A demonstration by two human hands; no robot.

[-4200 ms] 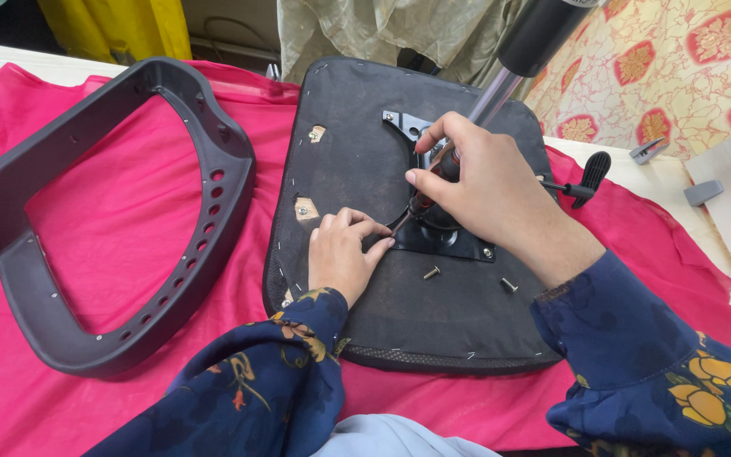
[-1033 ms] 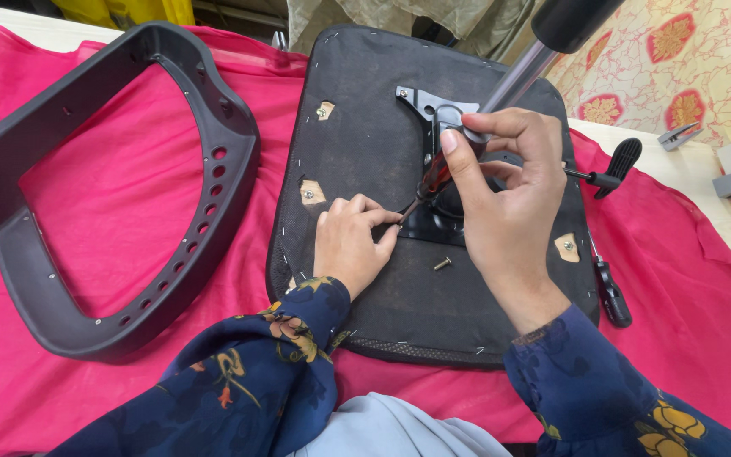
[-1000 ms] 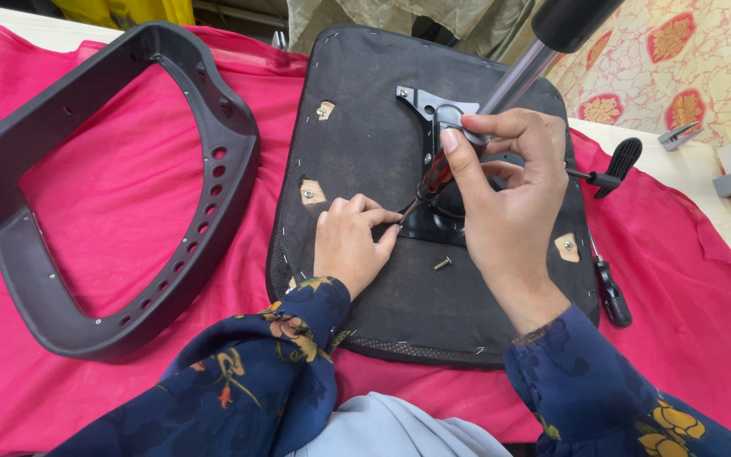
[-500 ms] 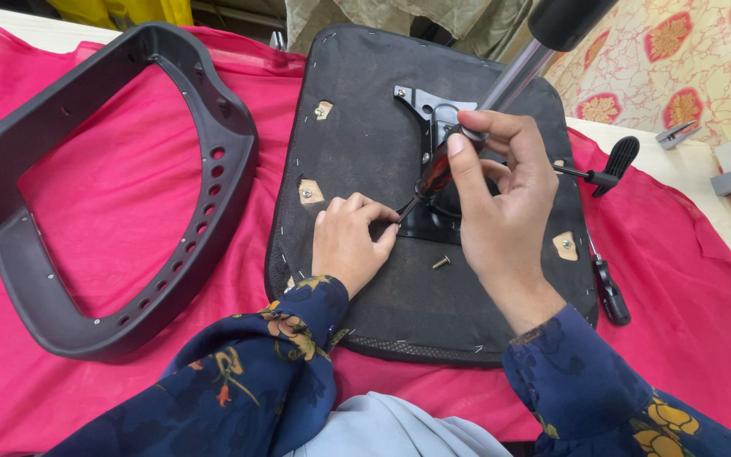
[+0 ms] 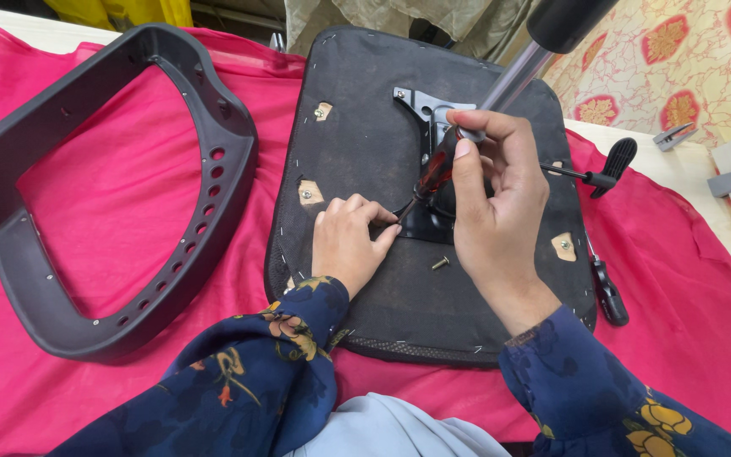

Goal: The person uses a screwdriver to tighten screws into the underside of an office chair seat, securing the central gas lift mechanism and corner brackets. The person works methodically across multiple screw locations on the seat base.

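right hand (image 5: 497,216): fingers closed round the red-and-black handle of a screwdriver (image 5: 431,176), thumb along the handle; tool tilted, tip pointing down toward 7 o'clock.
left hand (image 5: 350,244): lies on the seat pan, fingers curled and pinched together at the screwdriver tip; whether they hold a screw there cannot be told.
screwdriver tip: meets the lower left corner of the black metal bracket (image 5: 427,127).
seat pan (image 5: 365,127): black, underside up, centre of view, lying on the red cloth (image 5: 129,211).
bracket: bolted mid-pan, at 12 o'clock of both hands; a grey column (image 5: 513,76) rises from it toward 1 o'clock.
loose screw (image 5: 440,263): on the pan, just at 6 o'clock of the screwdriver tip, between the two hands.
lever (image 5: 594,175): thin rod with black paddle end, at 3 o'clock of the right hand.
second black handle (image 5: 609,292): at the pan's right edge, about 4 o'clock.
backrest frame (image 5: 112,195): dark plastic loop with holes, at 9 o'clock of the pan, well apart from the hands.
worktop (image 5: 687,161): pale, showing at the right beyond the cloth.
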